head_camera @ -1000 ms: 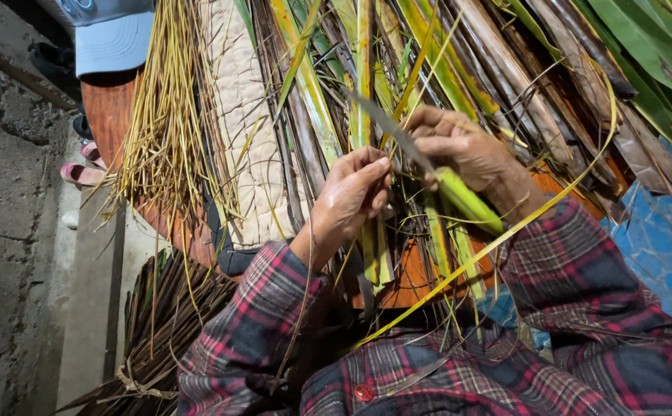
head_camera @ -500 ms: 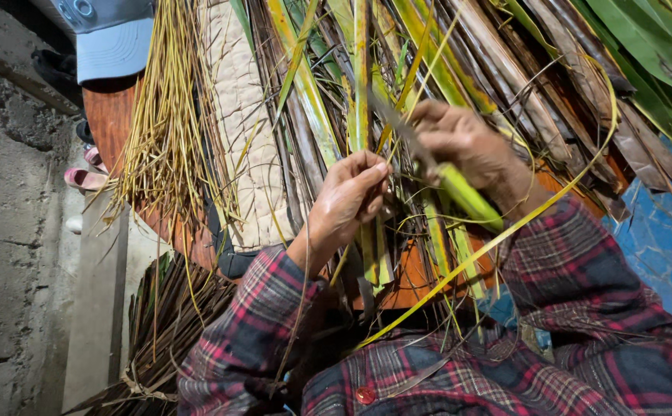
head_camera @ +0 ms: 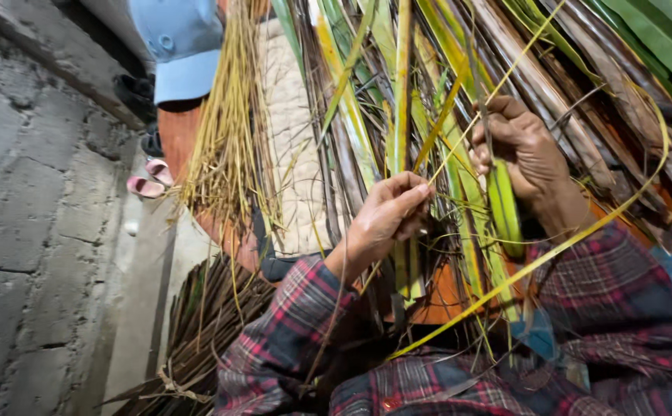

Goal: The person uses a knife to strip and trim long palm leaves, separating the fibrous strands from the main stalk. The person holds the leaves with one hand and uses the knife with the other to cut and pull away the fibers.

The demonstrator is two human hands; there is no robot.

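L hand fingers pinching a yellow-green palm leaf strip at centre, R hand fingers curled round a thin yellow midrib w/ green leaf below, dry strip bundle left, blue cap top left

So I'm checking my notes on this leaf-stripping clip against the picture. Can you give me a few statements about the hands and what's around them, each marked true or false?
1. The left hand pinches a yellow-green leaf strip. True.
2. The right hand lies flat on the floor. False: it is raised among the palm leaves, closed around a green leaf stalk.
3. Both sleeves are plaid, red and dark. True.
4. A red cap sits at the top left. False: the cap is light blue.
5. A bundle of dark thin sticks lies at the lower left. True.
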